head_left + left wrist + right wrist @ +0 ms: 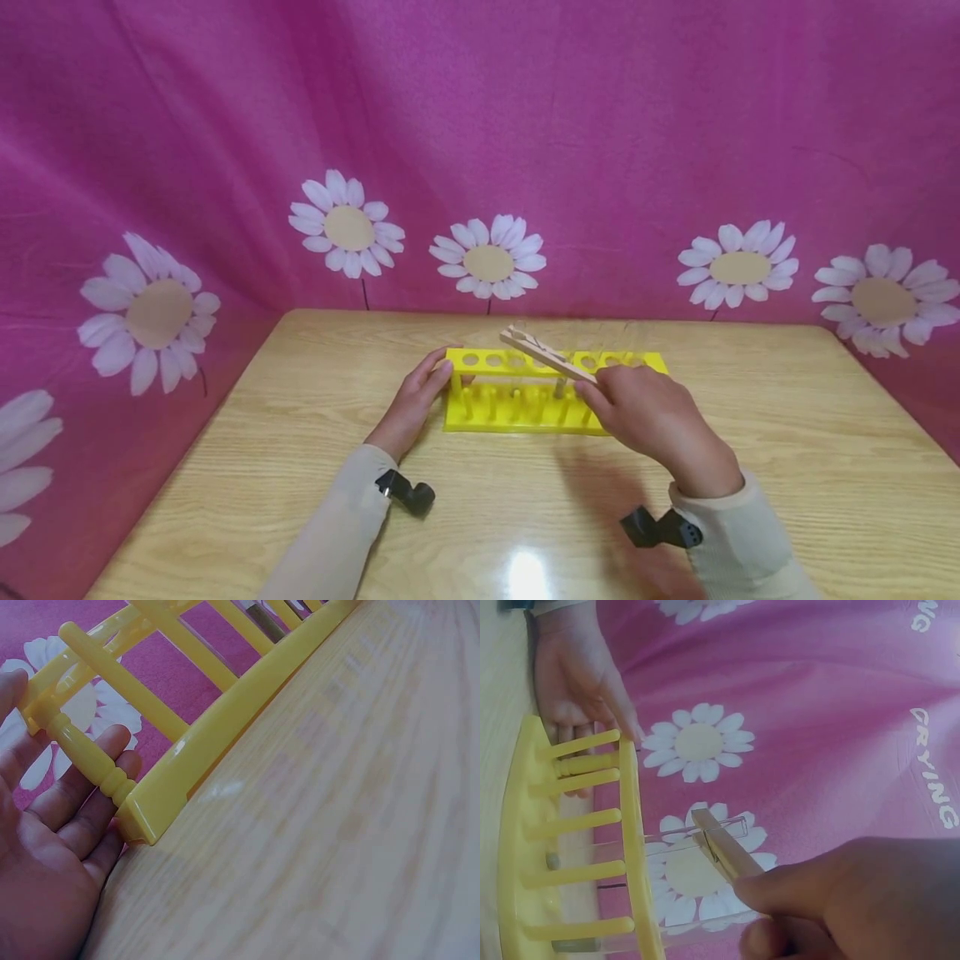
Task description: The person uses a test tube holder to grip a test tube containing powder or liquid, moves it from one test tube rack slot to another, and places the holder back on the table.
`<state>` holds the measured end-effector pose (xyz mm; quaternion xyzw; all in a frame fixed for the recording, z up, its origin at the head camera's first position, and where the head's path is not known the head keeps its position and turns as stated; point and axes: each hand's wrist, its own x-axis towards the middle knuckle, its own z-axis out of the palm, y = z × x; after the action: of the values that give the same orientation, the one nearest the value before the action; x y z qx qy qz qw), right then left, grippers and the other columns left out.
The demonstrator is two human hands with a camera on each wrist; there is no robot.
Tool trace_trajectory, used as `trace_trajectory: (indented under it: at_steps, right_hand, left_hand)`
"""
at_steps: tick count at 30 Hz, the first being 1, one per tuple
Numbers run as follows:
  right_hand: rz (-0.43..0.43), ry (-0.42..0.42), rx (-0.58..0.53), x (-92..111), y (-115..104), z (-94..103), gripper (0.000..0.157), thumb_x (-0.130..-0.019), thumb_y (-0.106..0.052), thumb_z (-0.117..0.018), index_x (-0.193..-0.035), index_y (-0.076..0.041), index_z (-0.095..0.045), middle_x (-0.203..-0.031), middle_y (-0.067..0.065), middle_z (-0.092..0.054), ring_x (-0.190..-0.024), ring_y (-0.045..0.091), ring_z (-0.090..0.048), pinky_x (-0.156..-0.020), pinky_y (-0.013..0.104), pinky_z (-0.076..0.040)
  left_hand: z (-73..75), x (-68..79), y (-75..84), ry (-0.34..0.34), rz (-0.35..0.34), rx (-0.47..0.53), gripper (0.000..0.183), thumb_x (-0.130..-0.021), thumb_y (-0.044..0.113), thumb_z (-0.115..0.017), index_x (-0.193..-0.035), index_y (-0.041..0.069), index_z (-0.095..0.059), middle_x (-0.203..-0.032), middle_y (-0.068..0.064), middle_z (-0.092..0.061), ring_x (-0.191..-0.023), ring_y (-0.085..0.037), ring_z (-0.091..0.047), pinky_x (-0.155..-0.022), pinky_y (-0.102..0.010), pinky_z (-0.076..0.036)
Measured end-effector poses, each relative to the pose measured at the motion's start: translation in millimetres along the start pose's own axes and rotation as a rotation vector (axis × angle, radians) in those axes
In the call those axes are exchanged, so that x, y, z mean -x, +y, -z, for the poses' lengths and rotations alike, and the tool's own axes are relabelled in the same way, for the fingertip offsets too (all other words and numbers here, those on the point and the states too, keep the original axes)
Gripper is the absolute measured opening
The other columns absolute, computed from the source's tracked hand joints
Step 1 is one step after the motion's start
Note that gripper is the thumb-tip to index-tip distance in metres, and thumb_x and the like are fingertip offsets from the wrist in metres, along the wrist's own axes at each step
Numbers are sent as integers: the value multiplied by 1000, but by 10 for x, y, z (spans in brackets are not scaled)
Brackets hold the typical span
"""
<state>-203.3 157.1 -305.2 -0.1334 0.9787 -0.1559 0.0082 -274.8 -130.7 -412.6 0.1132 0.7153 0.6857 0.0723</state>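
Note:
A yellow test tube rack (525,423) stands on the table, with clear test tubes (630,335) upright in its right part. My left hand (408,408) holds the rack's left end, thumb at the top bar and fingers behind the end post (84,754). In my right hand (660,417) is a wooden test tube holder (551,357), gripped near its back end and slanting up to the left. Its tip is at the upper end of one clear test tube (679,841); whether it clamps the glass I cannot tell. Greyish matter (576,945) shows low in another tube.
The wood-grain table (300,467) reaches back to a pink cloth (600,150) printed with white daisies, which also hangs along the left side. Upright yellow pegs (492,404) line the rack's base. Small black devices (408,493) are strapped at both wrists.

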Motion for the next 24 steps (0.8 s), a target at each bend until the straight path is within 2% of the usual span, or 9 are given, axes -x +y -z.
trace_trajectory:
  at_steps: [8,24]
  right_hand:
    - [3,66,-2,-7,-6,-4,36,-98,-36,-54,-70,-14,-57,-56,0,-42,-49,17,-38,-46,29,-31]
    - [16,183,-13,44,-42,49,38,-98,-33,-55,-65,-14,-52,-53,0,-40,-46,16,-36,-44,29,-27]
  left_hand:
    - [-3,7,11,-1,-6,11,42,-104,31,-43,-143,17,-43,-122,-25,-61,-124,-27,-52,-114,-40,-28]
    - [-4,8,13,-7,-9,11,43,-104,32,-43,-144,16,-42,-122,-25,-61,-125,-30,-50,-114,-47,-26]
